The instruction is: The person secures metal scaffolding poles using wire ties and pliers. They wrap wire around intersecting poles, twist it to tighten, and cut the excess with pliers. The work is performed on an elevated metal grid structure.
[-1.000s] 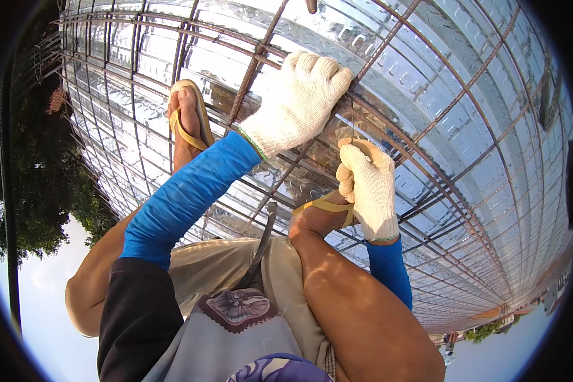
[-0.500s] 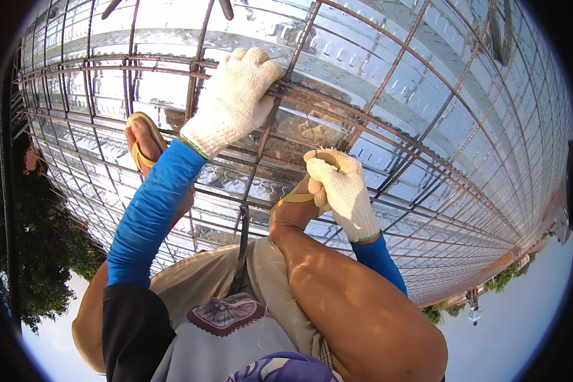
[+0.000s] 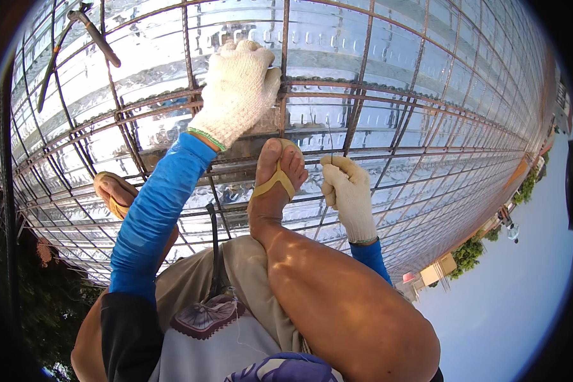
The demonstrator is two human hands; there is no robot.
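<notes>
White knit gloves (image 3: 239, 89), blue sleeves (image 3: 156, 210), yellow sandal straps (image 3: 275, 181), rusty brown rebar grid (image 3: 363, 89) over silvery decking (image 3: 337, 54).

Hard daylight fills the scene, bright and high in contrast. The shiny metal sheeting (image 3: 388, 57) beneath the steel bars (image 3: 363, 86) throws back white glare, strongest at the far left and centre, where detail washes out. The white gloves on the hands (image 3: 239, 89) come close to overexposed. The bare leg (image 3: 337, 299) is sunlit on top and shaded along its left side, and the near left edge falls into deep shadow. Focus is sharp at the centre. The fisheye lens bends the straight bars toward the rim, and a black ring frames the round picture.
</notes>
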